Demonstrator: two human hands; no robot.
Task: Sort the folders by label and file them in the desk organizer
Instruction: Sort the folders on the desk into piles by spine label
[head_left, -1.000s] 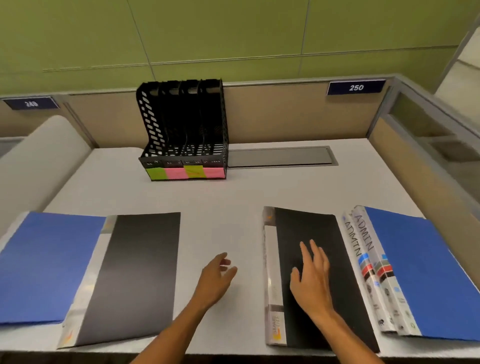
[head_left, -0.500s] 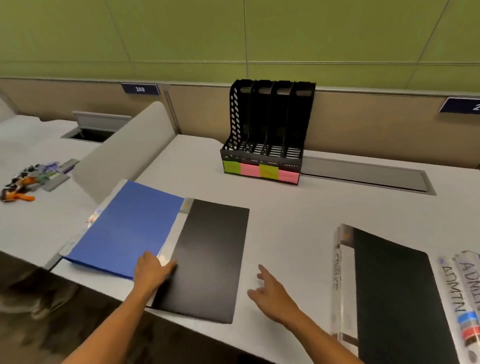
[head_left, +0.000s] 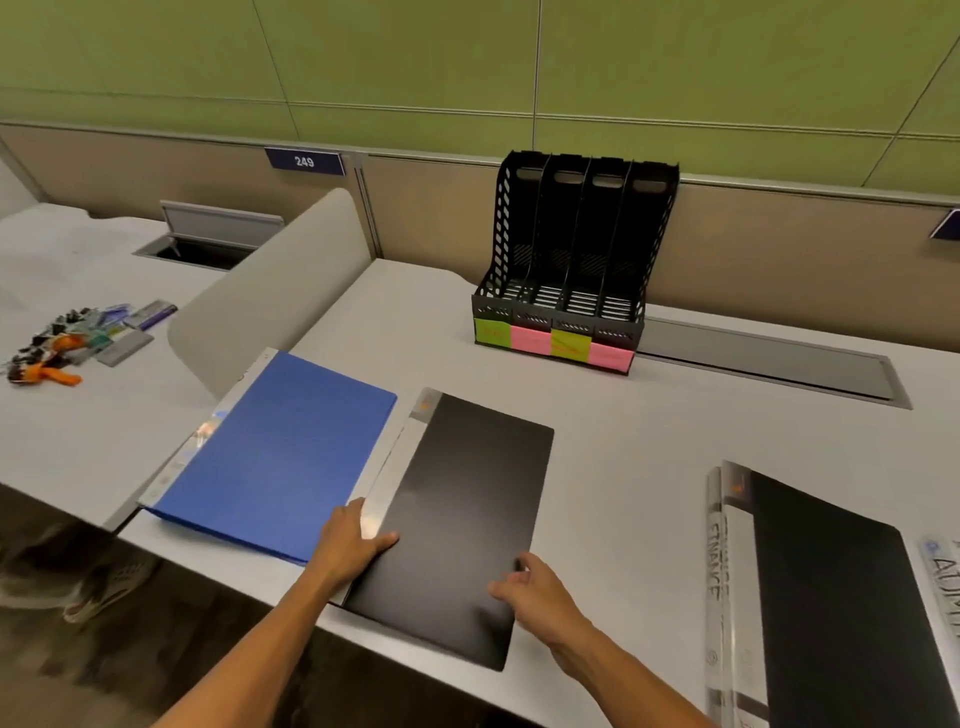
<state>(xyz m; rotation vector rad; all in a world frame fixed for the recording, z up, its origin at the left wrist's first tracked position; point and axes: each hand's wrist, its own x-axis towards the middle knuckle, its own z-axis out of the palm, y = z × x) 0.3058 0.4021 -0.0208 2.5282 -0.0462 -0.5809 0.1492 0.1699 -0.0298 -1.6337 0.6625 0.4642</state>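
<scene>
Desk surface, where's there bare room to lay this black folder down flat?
The widest bare patch of desk lies between the black folder under both hands, the organizer behind it, and the second black folder at right. Another strip runs between the divider and the organizer. The left side is crowded: the blue folder abuts the black one.

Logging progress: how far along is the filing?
Done: nothing filed; all four organizer slots look empty. In hand: left hand grips the spine edge of the middle black folder, right hand touches its right edge; it still lies flat on the desk. Left: that one, the blue folder, the FINANCE folder and at least one more at far right.
</scene>
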